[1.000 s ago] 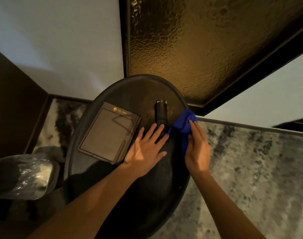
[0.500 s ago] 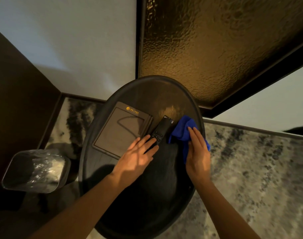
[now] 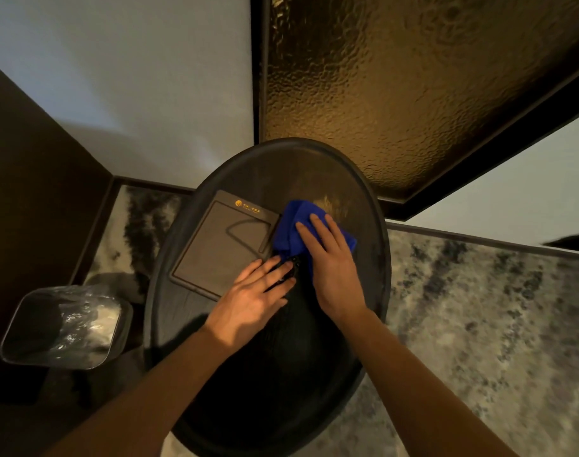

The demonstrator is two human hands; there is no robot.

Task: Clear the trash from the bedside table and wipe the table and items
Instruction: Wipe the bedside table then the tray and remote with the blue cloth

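Note:
A round dark bedside table [image 3: 373, 206] fills the middle of the view. On its left half lies a dark flat folder [image 3: 215, 249] with a gold logo. Beside the folder's right edge lies a black remote control [image 3: 289, 265], mostly hidden. My left hand [image 3: 255, 298] rests flat on the table with its fingertips on the remote's near end. My right hand [image 3: 331, 262] presses a blue cloth [image 3: 298, 222] down over the remote's far end, fingers spread on the cloth.
A small bin [image 3: 63, 328] lined with a clear plastic bag stands on the floor left of the table. A mottled grey carpet [image 3: 479, 324] lies to the right. A white wall and a textured golden panel [image 3: 397, 77] rise behind the table.
My right hand has slid the blue cloth leftward onto the remote. The remote was turned by my left hand and now lies next to the folder.

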